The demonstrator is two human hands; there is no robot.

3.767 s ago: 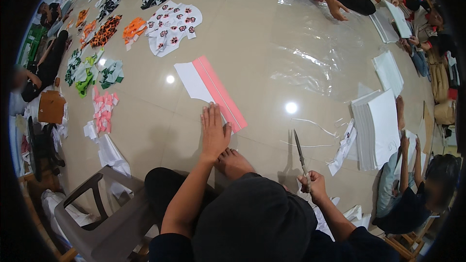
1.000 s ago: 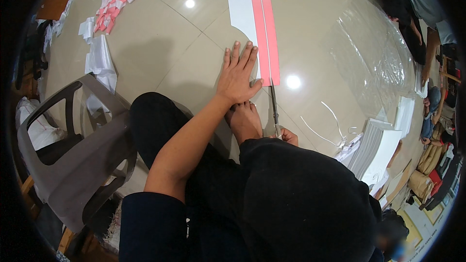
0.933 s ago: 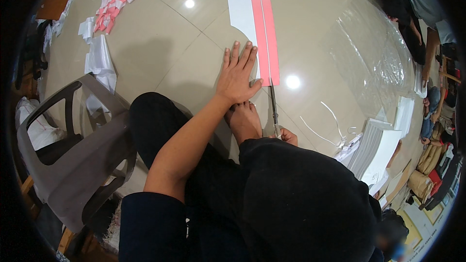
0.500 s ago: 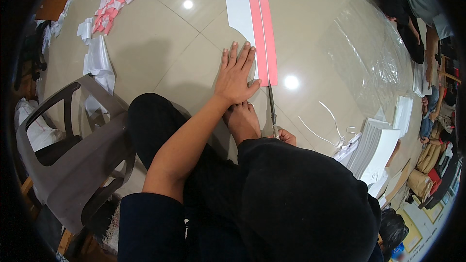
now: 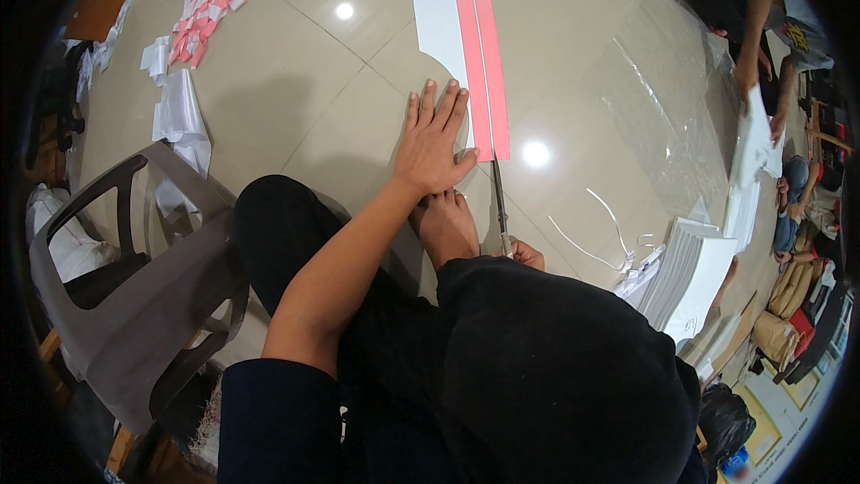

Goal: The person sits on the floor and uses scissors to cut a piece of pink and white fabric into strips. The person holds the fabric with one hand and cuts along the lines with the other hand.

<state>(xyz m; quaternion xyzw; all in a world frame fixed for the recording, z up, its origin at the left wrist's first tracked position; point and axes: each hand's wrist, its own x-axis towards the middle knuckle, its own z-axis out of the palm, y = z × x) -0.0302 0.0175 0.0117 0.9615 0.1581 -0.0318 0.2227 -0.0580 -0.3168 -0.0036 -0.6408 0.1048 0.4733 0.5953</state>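
Tiled floor [image 5: 555, 63] bears a scribbled stack [image 5: 686, 278], left grip [image 5: 433, 143] splayed against striped sheet [image 5: 495, 67], right grip [image 5: 529, 255] clasping scissors [image 5: 501, 208].

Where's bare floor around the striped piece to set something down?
Two patches of floor: left, between the striped piece and the pink scraps; right, between it and the clear plastic sheet. The piece's lower end is crowded by the left hand, foot, scissors and right hand; farther right, the white stack takes up room.

The tiled floor [image 5: 564, 45] carries a pink-and-white sheet [image 5: 481, 72], pink scraps [image 5: 202, 18], clear plastic [image 5: 658, 108] and a white stack [image 5: 694, 273].
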